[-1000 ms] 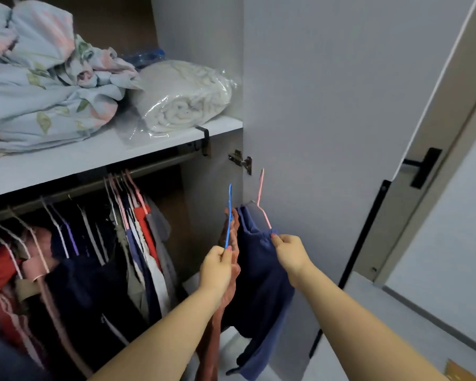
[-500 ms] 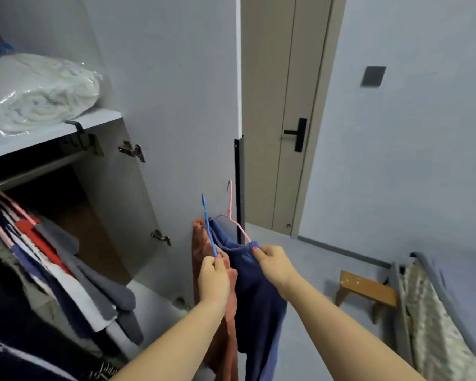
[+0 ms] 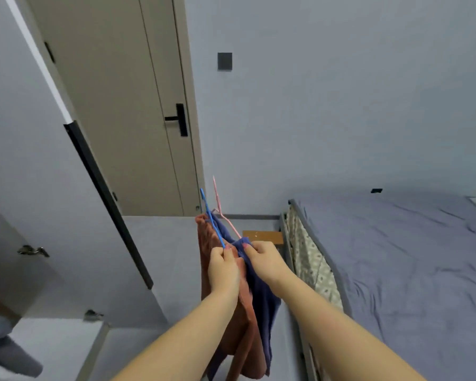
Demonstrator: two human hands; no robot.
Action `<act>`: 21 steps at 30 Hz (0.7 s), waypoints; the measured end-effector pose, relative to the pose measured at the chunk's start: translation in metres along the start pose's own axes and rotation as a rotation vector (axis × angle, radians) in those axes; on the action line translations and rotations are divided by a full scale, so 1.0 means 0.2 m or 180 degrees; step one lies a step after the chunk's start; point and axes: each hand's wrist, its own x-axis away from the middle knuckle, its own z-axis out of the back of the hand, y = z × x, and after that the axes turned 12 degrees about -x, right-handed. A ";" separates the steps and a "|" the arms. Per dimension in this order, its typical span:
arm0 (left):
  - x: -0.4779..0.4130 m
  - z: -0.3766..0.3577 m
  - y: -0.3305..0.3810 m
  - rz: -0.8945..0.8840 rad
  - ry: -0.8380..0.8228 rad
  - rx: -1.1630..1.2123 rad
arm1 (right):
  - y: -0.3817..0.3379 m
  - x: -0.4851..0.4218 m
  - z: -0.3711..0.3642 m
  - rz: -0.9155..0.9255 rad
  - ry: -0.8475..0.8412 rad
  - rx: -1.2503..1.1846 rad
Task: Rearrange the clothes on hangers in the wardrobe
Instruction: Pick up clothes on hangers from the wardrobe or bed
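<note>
My left hand (image 3: pixel 223 268) grips a blue hanger (image 3: pixel 211 218) that carries a rust-orange garment (image 3: pixel 208 248). Right beside it, my right hand (image 3: pixel 264 260) grips a pink hanger (image 3: pixel 222 213) with a dark blue garment (image 3: pixel 261 298) draped from it. Both garments hang down between my forearms, touching each other, above the floor in front of the bed. The hanger hooks stick up past my fingers. The wardrobe's rail and hanging clothes are out of view.
The open wardrobe door (image 3: pixel 39 188) with its black edge strip stands at the left. A room door (image 3: pixel 127 105) is behind it. A bed with a blue sheet (image 3: pixel 396 257) fills the right; a wooden stool (image 3: pixel 263 237) sits by its foot.
The view has swung right, away from the wardrobe toward the room door and bed. Both hands keep their grip on the two hangers, which came along with the turn.
</note>
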 end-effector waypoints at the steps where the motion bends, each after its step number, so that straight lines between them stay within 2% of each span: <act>1: 0.04 -0.07 0.01 -0.0007 -0.0054 -0.0017 | 0.02 0.03 0.07 -0.0023 0.0099 -0.0078; 5: 0.15 -0.31 0.06 -0.0144 -0.0214 -0.0138 | 0.07 0.11 0.30 -0.0096 0.0416 -0.0344; 10: 0.20 -0.57 0.15 -0.0403 -0.0517 -0.0274 | 0.12 0.09 0.52 -0.0152 0.0890 -0.0273; 14: 0.09 -0.77 0.23 -0.0668 -0.0793 -0.0464 | 0.13 0.00 0.68 -0.0213 0.1225 -0.0091; 18: -0.03 -0.95 0.30 -0.0831 -0.1283 -0.0620 | 0.15 -0.15 0.78 -0.0305 0.1424 0.0192; 21: -0.14 -1.02 0.34 -0.0893 -0.1600 -0.0638 | 0.15 -0.27 0.81 -0.0302 0.1550 0.0051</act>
